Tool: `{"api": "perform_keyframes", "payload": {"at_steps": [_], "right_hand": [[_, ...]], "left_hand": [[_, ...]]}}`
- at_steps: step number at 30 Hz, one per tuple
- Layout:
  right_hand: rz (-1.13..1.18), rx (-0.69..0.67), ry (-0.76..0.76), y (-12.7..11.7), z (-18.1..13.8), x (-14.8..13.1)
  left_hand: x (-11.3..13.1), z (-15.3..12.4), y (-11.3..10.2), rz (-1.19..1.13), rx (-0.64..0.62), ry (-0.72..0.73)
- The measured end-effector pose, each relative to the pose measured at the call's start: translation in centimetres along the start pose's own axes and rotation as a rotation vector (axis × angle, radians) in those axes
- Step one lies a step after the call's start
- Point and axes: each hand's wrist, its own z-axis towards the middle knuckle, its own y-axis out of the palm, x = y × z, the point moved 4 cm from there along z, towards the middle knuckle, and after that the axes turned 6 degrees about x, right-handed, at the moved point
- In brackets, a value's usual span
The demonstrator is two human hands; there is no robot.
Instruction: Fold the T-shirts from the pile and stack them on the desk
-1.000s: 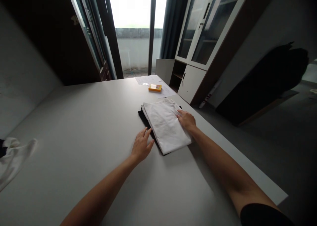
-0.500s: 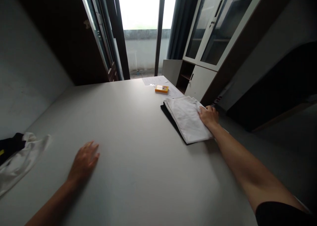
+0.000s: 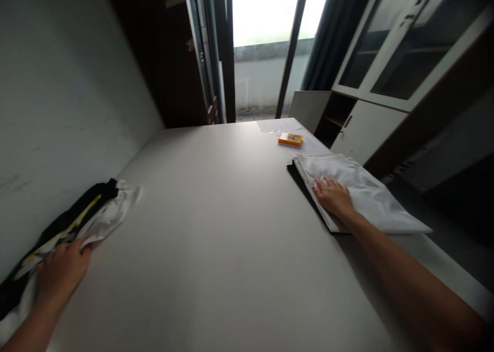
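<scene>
My right hand [image 3: 334, 196] lies flat, fingers spread, on a folded white garment [image 3: 366, 195] stacked on a folded black one [image 3: 304, 191] at the right side of the grey table [image 3: 219, 213]. My left hand [image 3: 62, 269] reaches far left and rests on a crumpled pile of white and black clothes [image 3: 83, 218] by the wall; its fingers curl onto the cloth, though a firm hold does not show.
A small yellow box [image 3: 290, 139] lies on paper sheets [image 3: 276, 125] at the table's far end. A white cabinet with glass doors [image 3: 386, 84] stands to the right. The wall [image 3: 57, 110] borders the table on the left, with a window beyond.
My left hand has swept left across the table, from beside the folded stack to the crumpled pile. My right hand shifted on the white garment. The view turned left.
</scene>
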Motion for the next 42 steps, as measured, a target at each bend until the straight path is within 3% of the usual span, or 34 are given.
{"api": "perform_keyframes", "payload": {"at_steps": [1, 5, 10, 16, 19, 21, 23, 27, 29, 32, 36, 38, 40, 42], "right_hand": [[0.008, 0.042, -0.015, 0.3, 0.1, -0.9], [0.075, 0.118, -0.223, 1.4, -0.5, -7.4], [0.259, 0.059, -0.436, 1.0, -2.2, -17.8], [0.531, 0.0, -0.471, -0.6, -1.8, -26.9], [0.752, 0.029, -0.448, -1.9, -2.0, -28.8], [0.889, 0.062, -0.511, -3.2, -2.8, -29.3], [0.974, 0.071, -0.596, -4.7, -3.8, -29.5], [1.046, 0.047, -0.633, -6.8, -5.1, -30.2], [1.033, 0.001, -0.616, -7.0, -5.4, -31.2], [0.872, -0.09, -0.552, -6.5, -5.4, -32.5], [0.569, -0.132, -0.379, -6.2, -3.9, -33.1], [0.452, -0.145, -0.304, -6.1, -2.8, -33.5], [0.352, -0.151, -0.292, -5.9, -1.8, -34.3], [0.295, -0.146, -0.337, -5.6, -1.2, -35.0]], "left_hand": [[0.4, 0.7, 0.5, 0.14, 0.03, -0.084], [4.5, 3.0, 3.4, 0.14, 0.014, -0.032], [13.6, 3.6, 5.7, -0.029, 0.011, 0.1], [27.5, 0.3, 5.7, -0.234, -0.061, 0.326], [31.8, -2.4, 4.1, -0.32, -0.114, 0.455], [32.5, -3.3, 2.8, -0.393, -0.143, 0.534], [31.6, -3.1, 1.9, -0.406, -0.151, 0.543], [27.5, -1.4, 2.2, -0.229, -0.167, 0.388], [26.6, -1.5, 2.5, -0.217, -0.24, 0.363], [27.5, -3.3, 1.7, -0.38, -0.395, 0.386], [30.8, -7.7, -1.6, -0.82, -0.49, 0.357], [32.7, -10.3, -3.5, -1.059, -0.651, 0.41], [34.2, -12.5, -5.2, -1.259, -0.916, 0.518], [34.5, -13.0, -5.9, -1.406, -1.127, 0.544]]}}
